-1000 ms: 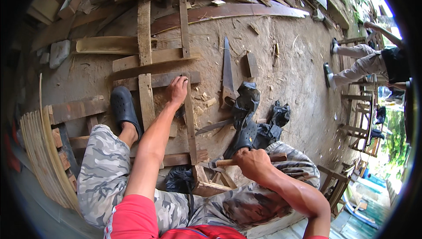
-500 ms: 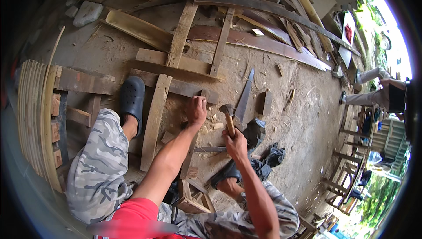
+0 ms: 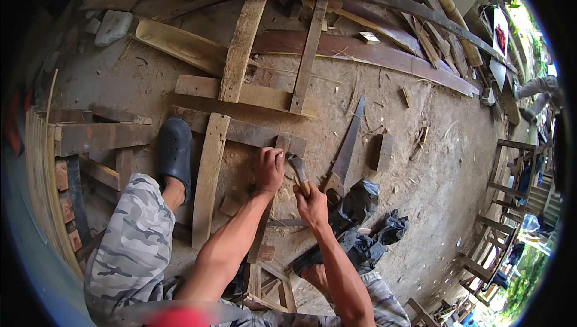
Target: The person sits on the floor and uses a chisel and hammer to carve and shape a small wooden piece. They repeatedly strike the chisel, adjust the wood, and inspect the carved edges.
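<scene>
My left hand point(image 3: 270, 171) is closed, its fingertips at the end of a narrow wooden strip point(image 3: 259, 237), where that strip meets a dark cross board point(image 3: 243, 131). What the fingers pinch, if anything, is too small to make out. In my right hand point(image 3: 312, 207) is the wooden handle of a hammer point(image 3: 304, 186). The hammer's metal head is tilted beside my left fingertips, close to the joint. A pale upright board point(image 3: 210, 177) lies across the same cross board, left of my left hand.
A handsaw point(image 3: 348, 146) lies on the dirt floor to the right, near a short wood block point(image 3: 384, 152) and black plastic point(image 3: 384, 231). Another wooden frame point(image 3: 243, 44) and loose planks lie ahead. Stacked timber point(image 3: 45, 177) stands at left. Another person point(image 3: 538, 89) is at the far right.
The hammer has come left and its head has tipped toward my left hand. My left hand stays at the joint. The view has shifted slightly.
</scene>
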A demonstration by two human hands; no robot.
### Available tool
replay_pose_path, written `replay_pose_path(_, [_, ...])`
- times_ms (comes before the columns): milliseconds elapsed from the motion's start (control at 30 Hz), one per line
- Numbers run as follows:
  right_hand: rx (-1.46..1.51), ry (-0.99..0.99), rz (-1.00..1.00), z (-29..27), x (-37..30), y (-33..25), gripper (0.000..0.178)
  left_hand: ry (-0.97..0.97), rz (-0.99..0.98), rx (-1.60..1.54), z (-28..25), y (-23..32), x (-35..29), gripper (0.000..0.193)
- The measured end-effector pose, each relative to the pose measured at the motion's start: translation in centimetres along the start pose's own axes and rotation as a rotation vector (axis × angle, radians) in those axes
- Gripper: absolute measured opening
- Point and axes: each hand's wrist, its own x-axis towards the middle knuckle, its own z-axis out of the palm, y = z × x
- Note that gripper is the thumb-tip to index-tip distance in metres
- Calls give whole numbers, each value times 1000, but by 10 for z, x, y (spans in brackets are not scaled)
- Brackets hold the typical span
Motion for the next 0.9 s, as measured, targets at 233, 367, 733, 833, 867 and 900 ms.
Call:
replay_pose_path(233, [66, 34, -84, 8, 8, 9, 27, 17, 6, 74, -3, 3, 2, 11])
replay_pose_path(367, [-48, 25, -83, 15, 20, 15, 25, 9, 19, 85, -4, 2, 3, 12])
replay_pose_path(733, [-27, 77, -120, 13, 27, 12, 29, 1, 25, 107, -7, 3, 6, 14])
replay_pose_path(833, [-26, 20, -99, 12, 28, 10, 24, 3, 55, 77, -8, 3, 6, 12])
replay_pose_path(867, [-16, -28, -43, 12, 29, 11, 21, 6, 55, 70, -8, 3, 6, 12])
replay_pose_path(900, [-9, -2, -108, 11, 28, 11, 21, 6, 52, 63, -8, 3, 6, 12])
